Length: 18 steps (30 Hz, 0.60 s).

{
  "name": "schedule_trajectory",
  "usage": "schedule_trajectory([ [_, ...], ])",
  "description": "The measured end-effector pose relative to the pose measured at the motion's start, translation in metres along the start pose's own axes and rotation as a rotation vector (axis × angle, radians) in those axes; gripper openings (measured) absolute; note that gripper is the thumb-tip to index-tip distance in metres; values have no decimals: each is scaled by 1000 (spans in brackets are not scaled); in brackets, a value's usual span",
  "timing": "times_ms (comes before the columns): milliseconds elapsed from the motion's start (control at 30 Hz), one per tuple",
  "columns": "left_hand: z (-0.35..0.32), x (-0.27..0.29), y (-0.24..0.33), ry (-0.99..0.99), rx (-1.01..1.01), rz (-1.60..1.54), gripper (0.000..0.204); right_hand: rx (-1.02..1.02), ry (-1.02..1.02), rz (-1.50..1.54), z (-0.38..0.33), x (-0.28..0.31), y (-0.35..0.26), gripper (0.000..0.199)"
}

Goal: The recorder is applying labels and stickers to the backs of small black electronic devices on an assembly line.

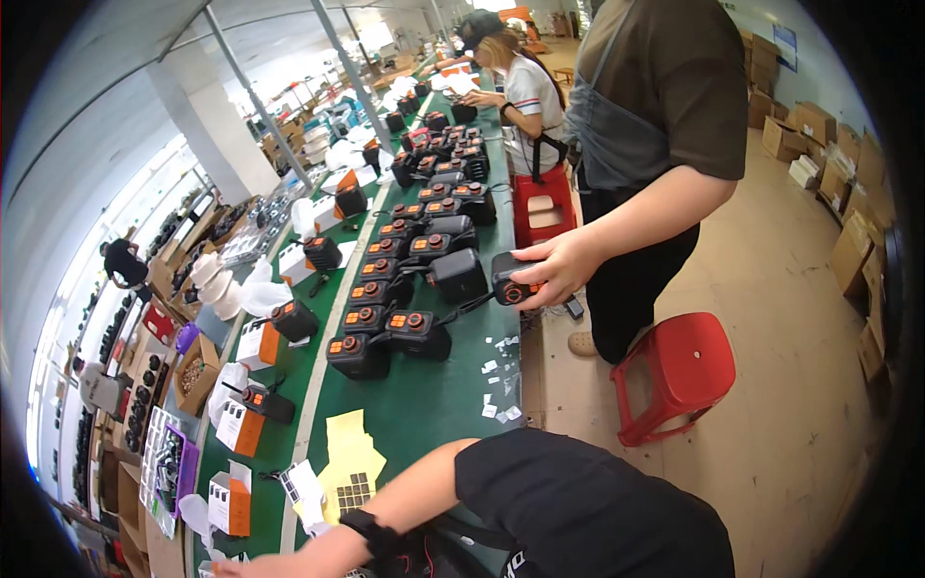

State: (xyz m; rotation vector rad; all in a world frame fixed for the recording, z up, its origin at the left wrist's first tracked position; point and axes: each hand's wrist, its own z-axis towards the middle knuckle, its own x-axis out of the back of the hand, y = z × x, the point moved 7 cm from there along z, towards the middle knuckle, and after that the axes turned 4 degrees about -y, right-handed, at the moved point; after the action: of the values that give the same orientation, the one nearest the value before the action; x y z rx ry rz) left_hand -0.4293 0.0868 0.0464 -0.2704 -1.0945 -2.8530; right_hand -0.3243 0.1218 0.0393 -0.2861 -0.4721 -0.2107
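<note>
over twelve black devices (417, 334); at right, two red stools (682, 358), one standing co-worker (708, 106)

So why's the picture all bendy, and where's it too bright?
Head view: the fisheye lens curves straight edges, like the pale strip on the green table, and leaves dark corners; head view: the windows at left glare white; head view: the red stool looks fairly sharp.

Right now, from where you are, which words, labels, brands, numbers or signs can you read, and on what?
Nothing is clear and whole enough to quote.
White-and-orange boxes: fine print, too small.
Black devices: orange markings on top, too small.
Blue wall notice: too small and blurred.
Black clothing: white lettering, only partly visible.
</note>
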Motion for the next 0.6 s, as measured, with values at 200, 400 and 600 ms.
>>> schedule_trajectory([
  [200, -6, -72, -4, -169, 64, -219, 64, 159, -79, -52, -29, 47, -60, 81],
  [400, -9, -119, -2, -256, 93, -380, 71, 274, 168, -232, -36, 83, -69, 88],
  [600, -9, -69, -11, -90, 131, -292, 78, -329, 81, 707, -46, 52, -14, 91],
])
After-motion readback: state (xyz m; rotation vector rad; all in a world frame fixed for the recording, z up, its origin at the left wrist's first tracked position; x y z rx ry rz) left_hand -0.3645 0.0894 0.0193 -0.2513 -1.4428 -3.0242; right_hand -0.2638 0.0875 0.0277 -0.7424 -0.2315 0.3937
